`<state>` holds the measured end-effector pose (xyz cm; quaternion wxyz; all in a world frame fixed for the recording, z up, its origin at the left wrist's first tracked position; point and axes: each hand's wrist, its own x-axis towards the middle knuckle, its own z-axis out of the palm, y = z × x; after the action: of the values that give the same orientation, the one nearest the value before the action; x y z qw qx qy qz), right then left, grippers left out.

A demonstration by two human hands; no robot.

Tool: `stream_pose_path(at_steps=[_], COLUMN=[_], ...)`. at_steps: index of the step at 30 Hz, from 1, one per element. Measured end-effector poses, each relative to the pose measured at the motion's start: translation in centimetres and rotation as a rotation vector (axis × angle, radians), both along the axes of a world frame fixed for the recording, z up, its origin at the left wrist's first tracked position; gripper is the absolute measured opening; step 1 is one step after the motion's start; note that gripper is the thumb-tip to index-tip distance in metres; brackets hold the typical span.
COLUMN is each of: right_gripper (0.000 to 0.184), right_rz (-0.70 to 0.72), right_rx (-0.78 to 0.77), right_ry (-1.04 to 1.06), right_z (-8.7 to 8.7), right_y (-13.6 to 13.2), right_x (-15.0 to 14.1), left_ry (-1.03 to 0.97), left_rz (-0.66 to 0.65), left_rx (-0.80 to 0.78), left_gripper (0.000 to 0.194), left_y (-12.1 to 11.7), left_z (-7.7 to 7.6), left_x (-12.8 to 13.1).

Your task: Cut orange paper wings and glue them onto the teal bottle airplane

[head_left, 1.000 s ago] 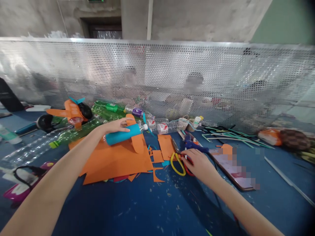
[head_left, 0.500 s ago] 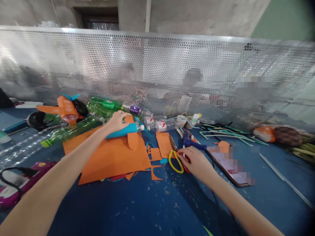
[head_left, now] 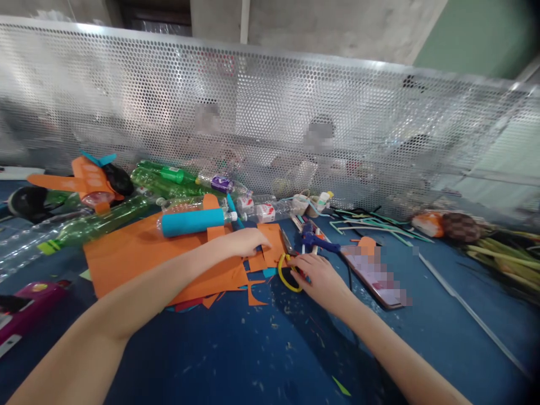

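Note:
My left hand (head_left: 250,242) has its fingers stretched over a small orange paper piece (head_left: 273,239); whether they touch it is unclear. Behind that wrist, a plastic bottle wrapped in blue paper (head_left: 192,222), with orange flaps and a white cap, lies on a large orange sheet (head_left: 126,253). My right hand (head_left: 318,278) curls its fingers at the handles of the scissors (head_left: 282,278). Their yellow loop shows, while the red one is mostly hidden under the hand. Just beyond it rests a blue glue gun (head_left: 318,240).
Clear and green bottles (head_left: 105,222) lie at the left near an orange bottle model (head_left: 88,183). A phone (head_left: 375,275) and thin plastic strips (head_left: 371,225) are at the right. A perforated metal panel (head_left: 270,124) crosses the back, with people blurred behind it.
My left hand has let go of the blue-wrapped bottle and moved right to the small orange piece. My right hand has shifted slightly left onto the scissors' handles. The view has turned slightly right.

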<state>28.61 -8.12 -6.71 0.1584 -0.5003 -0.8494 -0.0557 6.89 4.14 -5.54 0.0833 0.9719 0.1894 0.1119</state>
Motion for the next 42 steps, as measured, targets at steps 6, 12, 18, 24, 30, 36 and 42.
stream_pose_path(at_steps=[6, 12, 18, 24, 30, 36, 42], right_gripper=[0.018, 0.033, 0.039, 0.032, 0.034, 0.033, 0.029], right_rz=[0.009, 0.028, 0.016, 0.012, -0.05, -0.079, 0.018], right_rx=[0.01, -0.022, -0.027, 0.012, 0.093, 0.072, 0.029], right_ry=[0.019, 0.007, -0.11, -0.105, -0.043, -0.097, -0.139], right_z=[0.1, 0.5, 0.4, 0.2, 0.0, -0.4, -0.5], right_y=[0.0, -0.9, -1.6, -1.5, -1.3, -1.4, -1.1], right_x=[-0.1, -0.9, -1.5, -2.0, -2.2, -2.5, -1.4], left_ry=[-0.005, -0.012, -0.003, -0.032, -0.153, -0.299, -0.333], left_rz=[-0.008, -0.012, -0.066, -0.069, -0.009, 0.106, 0.163], left_rx=[-0.019, -0.039, -0.012, 0.104, 0.295, 0.484, 0.643], left_gripper=[0.022, 0.021, 0.011, 0.014, 0.022, 0.027, 0.03], left_y=[1.2, 2.1, 2.9, 2.1, 1.5, -0.3, -5.2], left_z=[-0.5, -0.5, -0.6, -0.9, -0.7, 0.1, 1.1], left_x=[-0.2, -0.4, 0.0, -0.1, -0.1, -1.1, -2.2])
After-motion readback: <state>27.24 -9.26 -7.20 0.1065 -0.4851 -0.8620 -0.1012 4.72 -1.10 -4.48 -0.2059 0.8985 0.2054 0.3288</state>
